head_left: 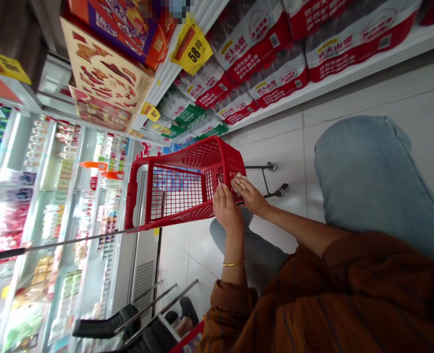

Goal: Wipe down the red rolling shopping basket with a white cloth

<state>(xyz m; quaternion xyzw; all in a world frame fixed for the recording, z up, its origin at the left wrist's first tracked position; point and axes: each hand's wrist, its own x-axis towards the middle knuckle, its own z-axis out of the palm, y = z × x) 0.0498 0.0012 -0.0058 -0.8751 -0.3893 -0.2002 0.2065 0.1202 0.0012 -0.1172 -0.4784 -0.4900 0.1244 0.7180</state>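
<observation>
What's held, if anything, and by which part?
Can't tell: left hand and right hand overlap the lower part of the red basket in view, but any grip is hidden.

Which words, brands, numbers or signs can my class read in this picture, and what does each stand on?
"58 00", the 00 small and raised: large yellow price tag.
"农夫山泉": red-and-white bottle packs.
"饮用天然水": lower on those same packs.
Too small or blurred to read fully: the smaller yellow tag, the green bottle packs, the cream box and goods on the far shelves.
</observation>
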